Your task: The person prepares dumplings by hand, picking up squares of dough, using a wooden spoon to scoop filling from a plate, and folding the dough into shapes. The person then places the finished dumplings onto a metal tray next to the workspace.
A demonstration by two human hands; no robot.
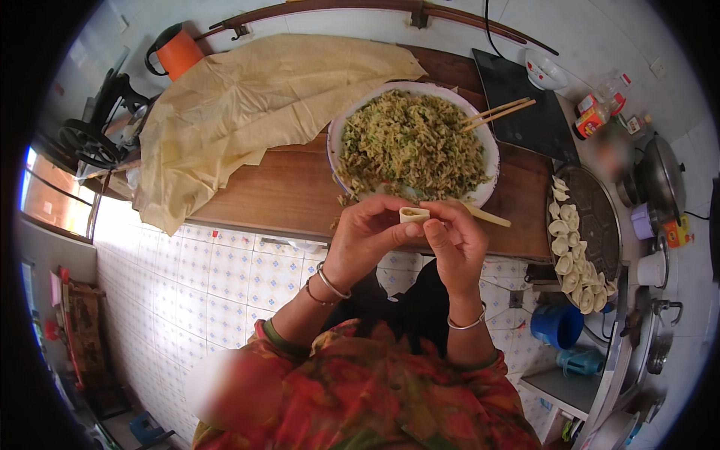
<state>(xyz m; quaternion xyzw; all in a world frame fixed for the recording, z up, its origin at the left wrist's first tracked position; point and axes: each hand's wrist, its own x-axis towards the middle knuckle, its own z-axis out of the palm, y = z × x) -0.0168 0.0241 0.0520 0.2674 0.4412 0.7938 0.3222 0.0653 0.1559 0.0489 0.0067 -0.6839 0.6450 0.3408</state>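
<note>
Between my fingertips is a folded dough wrapper [414, 214] with a little filling showing in its opening. My left hand [368, 239] grips its left side and my right hand [458, 239] its right side. Just beyond them stands a large enamel basin [493, 169] heaped with chopped vegetable filling [413, 140]; a pair of wooden chopsticks [498, 114] sticks out at its right. A pale flat stick [489, 216] lies by the basin's near rim, partly behind my right hand. At the right, folded dumplings [569, 247] sit in rows on a round dark tray [599, 208].
A yellowish sheet [242, 95] covers the table's left part, near an orange kettle [179, 53] and a sewing machine [95, 126]. A black panel [523, 107] lies behind the basin. Bottles [596, 115], a wok [664, 174] and a blue bucket [557, 326] are at the right.
</note>
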